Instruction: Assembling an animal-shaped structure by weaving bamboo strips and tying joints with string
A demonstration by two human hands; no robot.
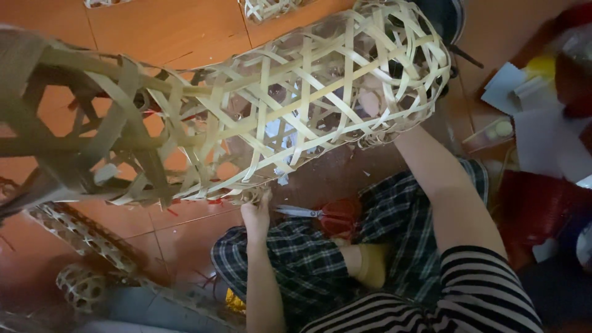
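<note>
My left hand [256, 213] pinches loose strips at the lower edge of a long woven bamboo basket [296, 105] held over my lap; my right hand [370, 102] grips inside. Body woven, rim ends unfinished.

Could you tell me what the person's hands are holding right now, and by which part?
Both hold the long woven bamboo basket. The left hand pinches a strip at its lower edge; the right hand reaches inside its open end, gripping the weave there.
</note>
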